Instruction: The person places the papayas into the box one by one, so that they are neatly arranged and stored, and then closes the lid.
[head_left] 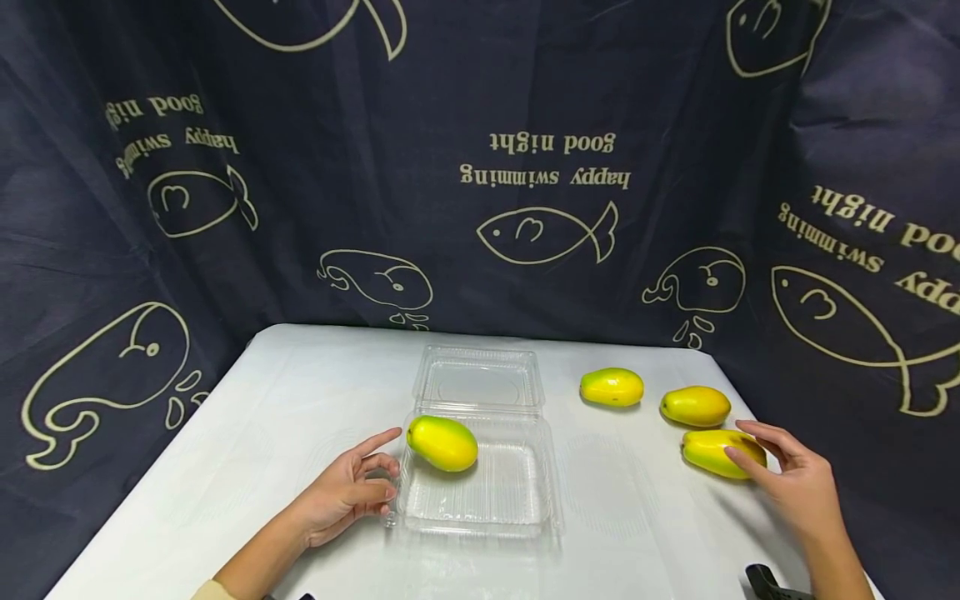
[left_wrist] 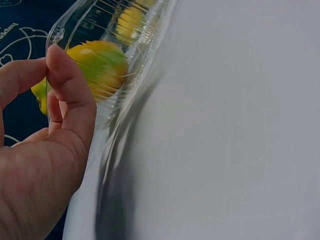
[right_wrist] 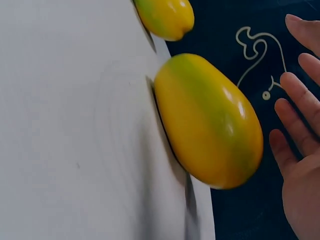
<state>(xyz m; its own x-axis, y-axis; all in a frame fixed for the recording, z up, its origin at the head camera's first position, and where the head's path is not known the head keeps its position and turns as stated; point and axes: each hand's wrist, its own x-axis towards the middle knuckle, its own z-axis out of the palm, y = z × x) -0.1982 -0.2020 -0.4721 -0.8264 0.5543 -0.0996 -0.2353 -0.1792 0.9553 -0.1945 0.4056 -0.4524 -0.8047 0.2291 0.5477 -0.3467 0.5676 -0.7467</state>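
A clear plastic clamshell container (head_left: 517, 487) lies with its lid (head_left: 480, 379) folded back. One yellow-green papaya (head_left: 442, 443) sits in the left part of its base. At the container's left edge, my left hand (head_left: 348, 492) pinches the rim between thumb and finger, as the left wrist view shows (left_wrist: 50, 110). Over at the right, my right hand (head_left: 798, 475) is around the nearest papaya (head_left: 723, 453), its fingers spread and fairly straight. In the right wrist view, a gap shows between those fingers (right_wrist: 300, 97) and the papaya (right_wrist: 207, 120).
Two more papayas, one at the back (head_left: 612, 387) and one beside it (head_left: 696, 407), lie right of the container on the white table (head_left: 247, 433). A dark curtain (head_left: 555, 100) with fish drawings hangs behind. A black strap-like object (head_left: 765, 582) shows near the front right.
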